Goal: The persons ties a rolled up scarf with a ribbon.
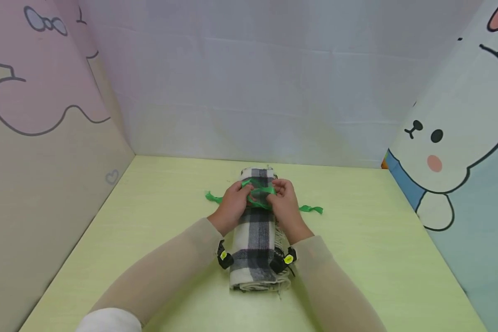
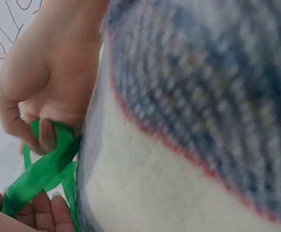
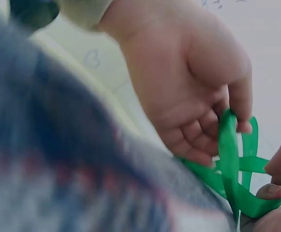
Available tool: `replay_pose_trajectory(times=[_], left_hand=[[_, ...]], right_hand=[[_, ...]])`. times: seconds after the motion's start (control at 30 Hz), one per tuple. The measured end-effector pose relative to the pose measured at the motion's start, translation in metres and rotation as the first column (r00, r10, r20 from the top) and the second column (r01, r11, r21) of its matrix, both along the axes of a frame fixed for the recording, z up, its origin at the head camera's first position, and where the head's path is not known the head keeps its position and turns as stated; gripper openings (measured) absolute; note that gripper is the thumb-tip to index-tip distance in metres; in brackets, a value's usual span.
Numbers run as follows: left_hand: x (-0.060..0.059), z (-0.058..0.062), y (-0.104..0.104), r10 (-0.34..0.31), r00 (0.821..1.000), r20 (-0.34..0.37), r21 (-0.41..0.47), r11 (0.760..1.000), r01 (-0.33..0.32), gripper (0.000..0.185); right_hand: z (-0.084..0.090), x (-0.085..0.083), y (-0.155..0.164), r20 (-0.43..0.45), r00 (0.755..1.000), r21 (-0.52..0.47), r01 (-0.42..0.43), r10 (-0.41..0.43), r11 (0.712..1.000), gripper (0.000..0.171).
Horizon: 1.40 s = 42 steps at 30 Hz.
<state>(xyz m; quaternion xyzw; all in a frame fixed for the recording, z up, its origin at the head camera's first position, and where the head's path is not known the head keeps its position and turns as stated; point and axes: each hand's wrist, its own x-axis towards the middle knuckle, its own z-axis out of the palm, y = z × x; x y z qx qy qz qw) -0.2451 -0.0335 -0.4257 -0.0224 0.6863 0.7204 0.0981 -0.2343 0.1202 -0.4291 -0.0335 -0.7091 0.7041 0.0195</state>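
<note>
A pale yellow-green table carries the work. A plain white back wall rises behind it. The left panel shows pink cartoon shapes and a small heart outline; the right panel bears a white cartoon rabbit.

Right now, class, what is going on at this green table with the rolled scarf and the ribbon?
A person works with both bare hands on top of a rolled black-and-white plaid wool scarf lying on the pale green table. The left hand and right hand each pinch a glossy green ribbon, forming loops over the roll. The ribbon's two ends trail out on the table to either side. No finished bow shows yet.
</note>
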Motion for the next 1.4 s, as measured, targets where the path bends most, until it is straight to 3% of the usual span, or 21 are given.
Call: replay_pose_trajectory(times=[0.17, 0.33, 0.6, 0.77, 0.87, 0.97, 1.23, 1.4], left_hand=[[0.002, -0.001, -0.008, -0.032, 0.999, 0.002, 0.007, 0.999, 0.032, 0.027], [0.004, -0.001, -0.014, -0.034, 0.999, -0.010, -0.072, 0.997, 0.033, 0.028], [-0.001, -0.009, -0.026, 0.022, 0.998, -0.066, -0.143, 0.989, -0.031, 0.026], [-0.006, -0.013, -0.036, 0.065, 0.995, -0.074, -0.183, 0.980, -0.078, 0.026], [-0.009, -0.015, -0.043, 0.091, 0.993, -0.072, -0.160, 0.982, -0.102, 0.028], [-0.010, -0.015, -0.049, 0.118, 0.990, -0.072, -0.105, 0.987, -0.125, 0.029], [-0.010, -0.015, -0.068, 0.157, 0.986, -0.056, -0.081, 0.984, -0.161, 0.032], [-0.008, -0.017, -0.080, 0.181, 0.983, -0.015, -0.063, 0.981, -0.182, 0.039]], right_hand=[[-0.005, 0.000, 0.009, -0.034, 0.999, 0.138, 0.007, -0.003, 0.990, 0.036], [-0.010, 0.000, 0.019, -0.052, 0.998, 0.189, 0.053, -0.044, 0.981, 0.033], [-0.013, -0.001, 0.034, -0.026, 0.989, 0.018, 0.148, -0.148, 0.989, 0.027], [-0.014, 0.000, 0.044, 0.013, 0.979, -0.095, 0.205, -0.205, 0.974, 0.028], [-0.016, 0.000, 0.050, 0.042, 0.975, -0.184, 0.221, -0.217, 0.958, 0.028], [-0.018, -0.001, 0.058, 0.077, 0.975, -0.293, 0.220, -0.206, 0.931, 0.028], [-0.017, -0.001, 0.080, 0.196, 0.959, -0.520, 0.277, -0.203, 0.808, 0.024], [-0.017, -0.001, 0.093, 0.248, 0.948, -0.638, 0.314, -0.199, 0.703, 0.028]])
